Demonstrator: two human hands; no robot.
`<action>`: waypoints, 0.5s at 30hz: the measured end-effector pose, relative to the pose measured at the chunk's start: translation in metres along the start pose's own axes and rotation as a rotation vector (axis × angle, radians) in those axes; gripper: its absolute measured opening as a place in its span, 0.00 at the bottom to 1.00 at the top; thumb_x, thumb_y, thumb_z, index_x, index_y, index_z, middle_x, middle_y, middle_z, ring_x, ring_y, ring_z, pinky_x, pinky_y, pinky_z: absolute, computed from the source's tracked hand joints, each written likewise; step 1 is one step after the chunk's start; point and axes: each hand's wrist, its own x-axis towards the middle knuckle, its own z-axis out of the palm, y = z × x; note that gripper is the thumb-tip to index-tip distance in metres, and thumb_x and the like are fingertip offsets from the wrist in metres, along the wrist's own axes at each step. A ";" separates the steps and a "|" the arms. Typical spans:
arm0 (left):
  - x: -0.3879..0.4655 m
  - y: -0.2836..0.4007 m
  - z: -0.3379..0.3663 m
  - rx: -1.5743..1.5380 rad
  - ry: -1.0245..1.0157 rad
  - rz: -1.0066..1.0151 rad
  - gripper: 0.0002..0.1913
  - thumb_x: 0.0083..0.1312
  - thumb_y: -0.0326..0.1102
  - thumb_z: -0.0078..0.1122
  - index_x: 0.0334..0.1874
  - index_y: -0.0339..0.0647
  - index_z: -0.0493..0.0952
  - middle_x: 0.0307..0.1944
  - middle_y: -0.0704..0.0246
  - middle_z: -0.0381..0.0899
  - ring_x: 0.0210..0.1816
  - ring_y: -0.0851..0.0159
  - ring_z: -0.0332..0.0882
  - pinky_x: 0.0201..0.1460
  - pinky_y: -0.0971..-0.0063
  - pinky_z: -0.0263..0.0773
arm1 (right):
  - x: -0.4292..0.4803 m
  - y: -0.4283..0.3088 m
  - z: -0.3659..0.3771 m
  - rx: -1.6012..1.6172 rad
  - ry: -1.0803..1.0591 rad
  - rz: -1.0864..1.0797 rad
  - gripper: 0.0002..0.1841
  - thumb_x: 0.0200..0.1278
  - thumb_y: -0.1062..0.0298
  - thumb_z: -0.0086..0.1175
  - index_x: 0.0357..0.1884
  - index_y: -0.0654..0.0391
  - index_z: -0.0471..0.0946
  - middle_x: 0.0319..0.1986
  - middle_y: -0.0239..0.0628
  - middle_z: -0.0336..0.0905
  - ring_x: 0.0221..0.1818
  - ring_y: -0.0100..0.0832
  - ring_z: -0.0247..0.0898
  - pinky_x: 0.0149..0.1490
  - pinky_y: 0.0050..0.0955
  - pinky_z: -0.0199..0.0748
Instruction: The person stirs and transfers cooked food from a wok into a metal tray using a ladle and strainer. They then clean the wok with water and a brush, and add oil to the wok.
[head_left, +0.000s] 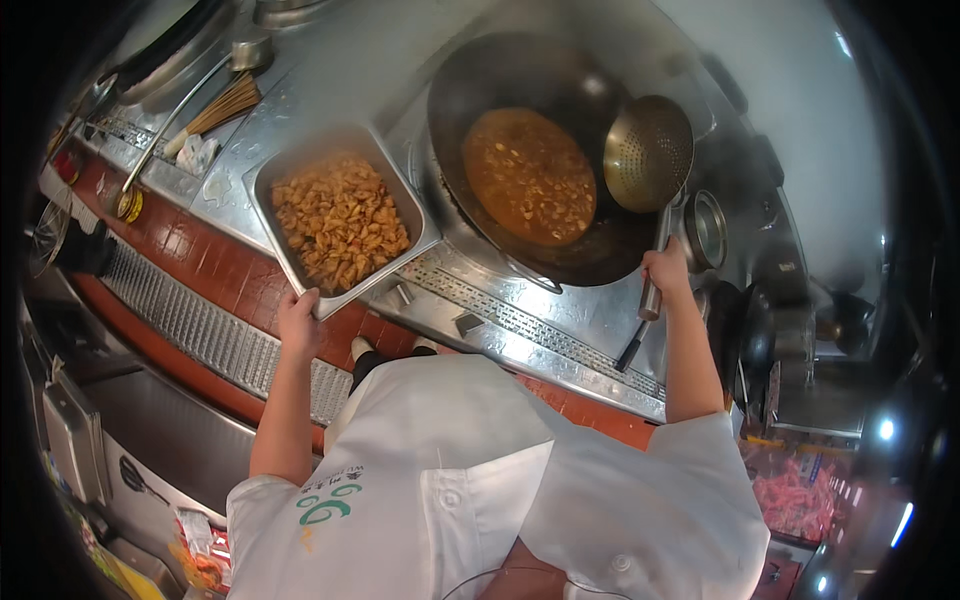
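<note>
My left hand (298, 322) grips the near corner of a deep stainless steel pan (411, 214). Browned, diced food pieces (341, 225), possibly meat, fill much of its bottom. To its right sits a large dark wok (517, 64) with brown broth (525, 176) and small bits floating in it. My right hand (666, 270) is closed around the handle of a perforated strainer ladle (649, 154). The ladle's round bowl is over the wok's right side, above the broth's level. Steam blurs the far side of the wok.
A bamboo wok brush (225, 105) and a long-handled ladle (176, 112) lie at the left of the steel counter (247, 161). A slotted drain channel (495, 304) runs along its front. Right of the wok stands a round metal container (705, 229). Behind me is a steel sink (165, 420).
</note>
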 end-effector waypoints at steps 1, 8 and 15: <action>0.003 0.002 -0.002 0.036 -0.018 -0.004 0.03 0.64 0.28 0.56 0.36 0.37 0.74 0.28 0.73 0.74 0.28 0.74 0.70 0.32 0.78 0.65 | 0.005 0.010 -0.003 -0.067 0.030 -0.015 0.20 0.48 0.79 0.50 0.46 0.65 0.64 0.24 0.41 0.70 0.18 0.32 0.70 0.22 0.33 0.70; 0.016 0.013 -0.001 0.072 -0.062 -0.031 0.02 0.63 0.27 0.56 0.35 0.38 0.73 0.27 0.75 0.72 0.28 0.75 0.69 0.31 0.77 0.68 | -0.006 0.048 0.020 0.010 -0.098 0.125 0.19 0.48 0.79 0.51 0.45 0.65 0.64 0.25 0.40 0.70 0.18 0.31 0.70 0.22 0.34 0.71; 0.024 0.021 0.015 0.072 0.001 -0.090 0.04 0.68 0.29 0.54 0.35 0.40 0.69 0.28 0.74 0.71 0.29 0.71 0.71 0.34 0.73 0.69 | 0.000 0.020 0.076 0.650 -0.663 0.395 0.20 0.54 0.82 0.49 0.50 0.60 0.61 0.27 0.41 0.70 0.19 0.28 0.68 0.22 0.28 0.73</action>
